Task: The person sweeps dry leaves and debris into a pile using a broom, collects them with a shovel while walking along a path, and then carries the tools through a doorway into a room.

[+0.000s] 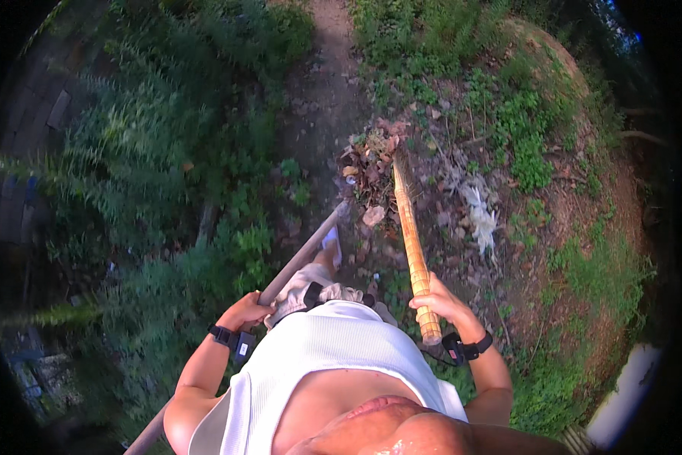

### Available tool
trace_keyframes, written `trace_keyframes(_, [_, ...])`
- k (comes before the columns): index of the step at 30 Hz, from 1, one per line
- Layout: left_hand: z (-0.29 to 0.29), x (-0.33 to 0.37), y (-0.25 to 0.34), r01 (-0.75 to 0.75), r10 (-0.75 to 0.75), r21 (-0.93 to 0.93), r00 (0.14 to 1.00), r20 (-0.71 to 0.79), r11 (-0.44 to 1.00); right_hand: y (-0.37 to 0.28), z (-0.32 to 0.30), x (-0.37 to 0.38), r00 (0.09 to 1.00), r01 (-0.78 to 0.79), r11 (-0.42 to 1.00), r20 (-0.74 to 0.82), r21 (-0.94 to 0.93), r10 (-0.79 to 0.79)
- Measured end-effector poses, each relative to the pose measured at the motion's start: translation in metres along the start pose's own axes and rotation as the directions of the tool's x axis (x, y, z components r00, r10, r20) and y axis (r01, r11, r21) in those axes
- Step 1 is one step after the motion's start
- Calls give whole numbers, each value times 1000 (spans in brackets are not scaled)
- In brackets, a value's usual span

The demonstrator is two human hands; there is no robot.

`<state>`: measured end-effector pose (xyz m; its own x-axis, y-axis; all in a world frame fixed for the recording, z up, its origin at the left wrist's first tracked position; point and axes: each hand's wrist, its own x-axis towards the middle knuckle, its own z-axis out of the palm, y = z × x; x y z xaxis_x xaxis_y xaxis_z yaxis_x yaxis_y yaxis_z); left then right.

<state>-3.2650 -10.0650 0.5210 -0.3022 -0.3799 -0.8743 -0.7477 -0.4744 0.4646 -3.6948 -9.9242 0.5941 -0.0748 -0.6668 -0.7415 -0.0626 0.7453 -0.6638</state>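
The left hand (247,310) closes round a brown pole (303,254), the right hand (445,302) round a yellow stick (410,231), seemingly gathering leaves (371,161); next move needs both steady

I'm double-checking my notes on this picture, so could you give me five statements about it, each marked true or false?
1. The left hand grips the yellow stick. False: it grips the greyish-brown pole.
2. The right hand holds the yellow stick. True.
3. Dry leaves lie by the far ends of the stick and the pole. True.
4. The crumpled white scrap lies left of the yellow stick. False: it lies to its right.
5. The person's top is white. True.
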Motion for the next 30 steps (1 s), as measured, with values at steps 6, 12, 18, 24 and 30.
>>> trace_keyframes(6, [-103, 101, 175, 57, -55, 38, 998, -43, 998, -157, -97, 126, 1000, 24, 1000, -17, -9, -24])
trace_keyframes(12, [-196, 199, 323, -23, 22, -33, 999, -38, 999, -296, -184, 251, 999, 23, 1000, -26, -6, -23])
trace_keyframes(18, [-277, 324, 476, 8, -12, -72, 999, -52, 997, -420, -285, 413, 992, 120, 989, -22, -88, -122])
trace_keyframes(24, [-380, 424, 593, 5, -14, -154, 998, -53, 988, -562, -352, 571, 998, 48, 998, 40, -46, -46])
trace_keyframes(30, [-498, 525, 727, -22, 5, -239, 998, -70, 971, -715, -405, 726, 993, 99, 986, 72, -133, -90])
